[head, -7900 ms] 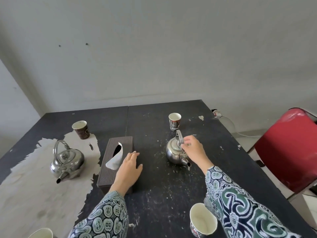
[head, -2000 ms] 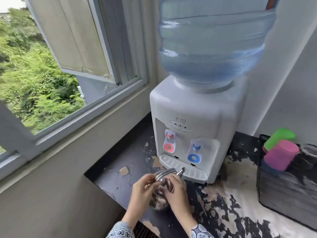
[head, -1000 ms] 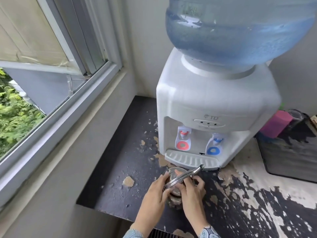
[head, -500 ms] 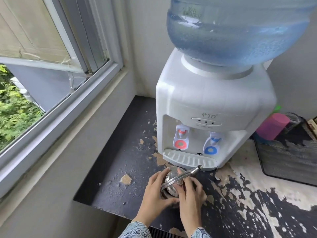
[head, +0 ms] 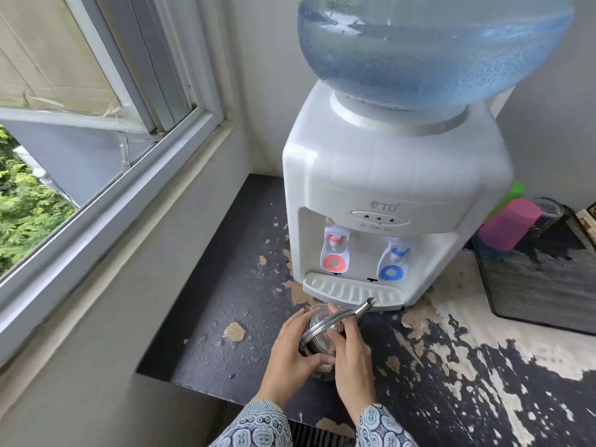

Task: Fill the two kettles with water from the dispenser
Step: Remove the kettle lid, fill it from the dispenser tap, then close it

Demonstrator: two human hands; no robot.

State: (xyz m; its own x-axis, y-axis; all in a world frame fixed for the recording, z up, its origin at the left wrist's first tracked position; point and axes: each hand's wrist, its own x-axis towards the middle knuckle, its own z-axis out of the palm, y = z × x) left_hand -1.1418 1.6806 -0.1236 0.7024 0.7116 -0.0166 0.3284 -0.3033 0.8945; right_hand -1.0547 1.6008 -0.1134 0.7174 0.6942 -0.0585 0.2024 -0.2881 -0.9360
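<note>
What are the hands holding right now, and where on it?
Both hands hold one metal kettle by its body: the left hand wraps its left side, the right hand its right. The handle arches above, ungripped.

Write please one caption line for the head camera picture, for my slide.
Both hands, left hand and right hand, hold a steel kettle on the counter before the water dispenser.
</note>
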